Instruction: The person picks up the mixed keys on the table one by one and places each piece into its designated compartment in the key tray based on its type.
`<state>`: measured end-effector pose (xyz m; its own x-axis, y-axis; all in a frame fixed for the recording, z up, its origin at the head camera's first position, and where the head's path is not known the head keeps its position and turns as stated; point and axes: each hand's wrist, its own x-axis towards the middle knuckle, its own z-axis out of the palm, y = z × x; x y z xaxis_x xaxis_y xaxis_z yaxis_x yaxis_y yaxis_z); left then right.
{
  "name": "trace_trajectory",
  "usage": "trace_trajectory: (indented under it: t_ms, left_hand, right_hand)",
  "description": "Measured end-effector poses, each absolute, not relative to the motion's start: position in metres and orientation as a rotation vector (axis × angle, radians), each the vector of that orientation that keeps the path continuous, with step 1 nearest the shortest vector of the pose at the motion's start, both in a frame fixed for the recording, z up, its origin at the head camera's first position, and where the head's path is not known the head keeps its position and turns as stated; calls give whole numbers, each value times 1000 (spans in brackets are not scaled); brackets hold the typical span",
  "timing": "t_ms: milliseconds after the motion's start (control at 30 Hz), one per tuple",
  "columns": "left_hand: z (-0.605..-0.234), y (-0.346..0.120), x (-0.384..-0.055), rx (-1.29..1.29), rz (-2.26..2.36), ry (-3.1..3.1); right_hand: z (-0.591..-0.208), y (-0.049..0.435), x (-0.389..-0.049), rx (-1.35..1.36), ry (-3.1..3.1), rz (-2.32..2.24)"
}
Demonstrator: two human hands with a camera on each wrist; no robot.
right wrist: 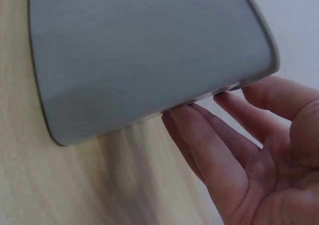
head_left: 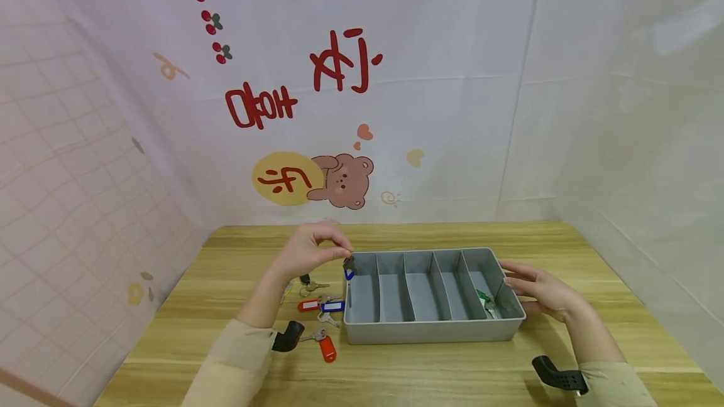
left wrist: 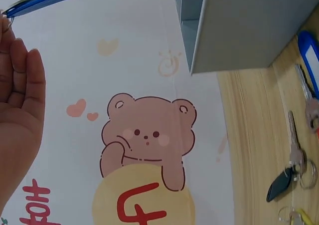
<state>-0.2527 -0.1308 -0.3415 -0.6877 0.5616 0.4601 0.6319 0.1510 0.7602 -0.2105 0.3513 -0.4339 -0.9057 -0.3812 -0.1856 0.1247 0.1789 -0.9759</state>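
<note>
My left hand (head_left: 310,250) pinches a key on a ring with a blue key tag (head_left: 349,274) over the left end of a grey divided tray (head_left: 430,331). Seen from the left wrist, the blue tag sticks out beyond the fingertips, and the key is mostly hidden. Straight fingers of my right hand (head_left: 543,291) touch the tray's right end wall, as the right wrist view also shows. In the rightmost compartment lies a key with a green tag (head_left: 484,297). The compartments to its left show bare floors.
Left of the tray lie several loose keys: one with a red tag (head_left: 328,349), another red tag (head_left: 308,305), a blue tag (head_left: 332,306) and a black fob (head_left: 305,279). A printed cloth (head_left: 452,112) hangs behind the wooden table (head_left: 430,375).
</note>
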Motion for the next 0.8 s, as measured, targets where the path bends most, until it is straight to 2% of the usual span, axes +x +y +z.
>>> trace_trajectory:
  t_ms: [800]
  left_hand:
    - [-354,-73,-252,-1213,-1724,-2341]
  right_hand:
    - [-434,349,-210,-219,2113,-1741]
